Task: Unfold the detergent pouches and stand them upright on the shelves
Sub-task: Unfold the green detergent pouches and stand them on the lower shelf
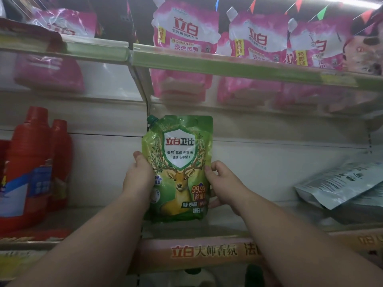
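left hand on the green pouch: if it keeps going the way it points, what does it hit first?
Probably the shelf's white back panel. The left hand points up and inward beside the green pouch; nothing shows between, though depth is unclear.

Person, head-camera view: two forearms and two hands visible, entering from the bottom edge. Left hand [138, 177]: bare, no glove, no ring or watch showing; short rounded fingers, thumb tip visible. Right hand [222, 184]: bare, no glove, no jewellery showing. Both forearms uncovered for their whole visible length; no sleeve, cuff or wristband in view. No markings discernible; the picture is soft and dim.
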Available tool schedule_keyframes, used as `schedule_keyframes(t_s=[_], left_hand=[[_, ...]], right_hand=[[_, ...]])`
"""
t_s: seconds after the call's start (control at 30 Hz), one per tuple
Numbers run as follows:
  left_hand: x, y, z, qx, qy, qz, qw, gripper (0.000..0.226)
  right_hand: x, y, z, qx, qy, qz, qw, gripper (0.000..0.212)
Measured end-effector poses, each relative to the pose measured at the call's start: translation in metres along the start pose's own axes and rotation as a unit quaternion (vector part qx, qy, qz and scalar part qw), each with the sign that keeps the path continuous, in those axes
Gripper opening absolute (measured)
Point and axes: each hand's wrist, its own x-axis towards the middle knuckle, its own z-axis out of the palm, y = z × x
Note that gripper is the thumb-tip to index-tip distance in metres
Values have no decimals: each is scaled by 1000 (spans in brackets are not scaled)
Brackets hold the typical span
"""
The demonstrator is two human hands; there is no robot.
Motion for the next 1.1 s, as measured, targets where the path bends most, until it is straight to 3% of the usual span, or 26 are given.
schedule_keyframes(t_s=[0.07,0.13,0.47,1.1], left_hand=[[-1,1,1,-17,-32,-73,997,98],[-2,2,2,-14,-39,-88,995,103],[0,7,7,-2,-2,-75,997,90],[18,2,11,-14,8,-95,995,96]], right_hand=[[0,0,2,-11,-13,21,1000,35],[-1,0,3,-8,-23,25,999,37],[-3,-4,6,15,6,-8,1000,20],[-6,-10,8,-30,42,-3,999,28]])
